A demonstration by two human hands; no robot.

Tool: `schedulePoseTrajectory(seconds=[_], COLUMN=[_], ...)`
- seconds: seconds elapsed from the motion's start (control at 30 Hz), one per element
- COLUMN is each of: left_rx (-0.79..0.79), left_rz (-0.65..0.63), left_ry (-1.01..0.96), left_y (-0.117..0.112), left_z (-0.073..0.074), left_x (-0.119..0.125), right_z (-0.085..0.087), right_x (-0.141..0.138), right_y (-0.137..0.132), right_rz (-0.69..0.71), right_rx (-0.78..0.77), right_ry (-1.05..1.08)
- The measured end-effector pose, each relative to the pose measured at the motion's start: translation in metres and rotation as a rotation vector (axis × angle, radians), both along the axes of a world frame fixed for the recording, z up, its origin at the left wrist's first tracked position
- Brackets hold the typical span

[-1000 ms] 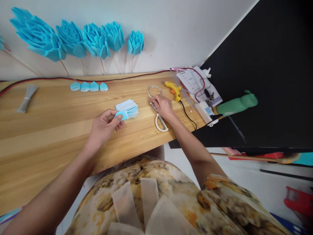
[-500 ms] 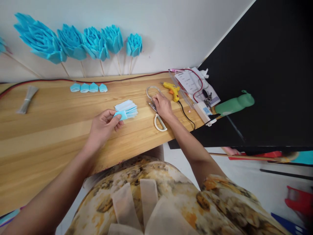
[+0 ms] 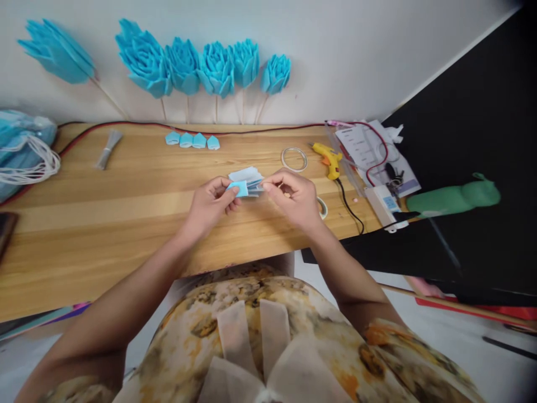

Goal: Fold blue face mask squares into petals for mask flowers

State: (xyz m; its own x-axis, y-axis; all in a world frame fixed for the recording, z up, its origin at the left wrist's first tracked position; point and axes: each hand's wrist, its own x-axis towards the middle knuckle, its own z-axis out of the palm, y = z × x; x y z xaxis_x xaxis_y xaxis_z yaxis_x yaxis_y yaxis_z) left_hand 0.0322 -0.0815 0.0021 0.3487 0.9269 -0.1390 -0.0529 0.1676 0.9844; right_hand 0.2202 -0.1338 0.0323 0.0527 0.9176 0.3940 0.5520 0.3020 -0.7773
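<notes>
My left hand [image 3: 212,204] pinches a small folded light-blue piece of fabric-like sheet [image 3: 239,189] between thumb and fingers. Close to the right edge of that piece, my right hand [image 3: 296,196] is closed with thumb and forefinger together; whatever is between the tips is too small to make out. A loose stack of pale blue pieces [image 3: 247,172] lies on the table just behind the held piece. White-handled scissors [image 3: 323,207] lie partly hidden under my right hand. Behind that hand is a thin tape roll [image 3: 294,159].
A yellow glue gun [image 3: 328,160] with a black cord, a power strip [image 3: 384,207] and papers [image 3: 364,145] occupy the right end. Folded blue pieces [image 3: 185,140] and a tied bundle [image 3: 108,150] line the back. Large blue flowers [image 3: 216,70] on sticks lean against the wall.
My right hand has left the scissors and tape roll and moved left to the folded piece. The view has swung left, bringing in a bag with white cord.
</notes>
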Motion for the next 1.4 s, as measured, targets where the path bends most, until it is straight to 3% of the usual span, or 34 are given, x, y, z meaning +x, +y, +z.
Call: schedulePoseTrajectory(seconds=[0.17,0.37,0.5,1.07,1.27,1.4], left_rx=[0.001,-0.002,-0.017,0.011,0.001,0.0], left_rz=[-0.008,-0.022,-0.028,0.021,0.066,0.063], left_ry=[-0.011,0.0,-0.001,-0.037,-0.09,-0.098], left_y=[0.0,0.0,0.001,-0.001,0.0,0.0], left_z=[0.001,0.001,0.001,0.003,0.003,0.003], left_x=[-0.001,-0.001,-0.001,0.0,0.0,-0.001], right_z=[-0.009,0.0,0.004,-0.015,-0.031,-0.034], right_x=[-0.007,-0.001,-0.002,-0.027,-0.042,-0.047], right_y=[0.006,0.01,0.011,0.011,0.012,0.015], right_rz=[0.001,0.092,0.097,-0.019,0.045,0.047], right_rx=[-0.006,0.007,0.002,-0.094,-0.158,-0.225], right_ry=[-0.034,-0.247,-0.269,0.142,0.437,0.47])
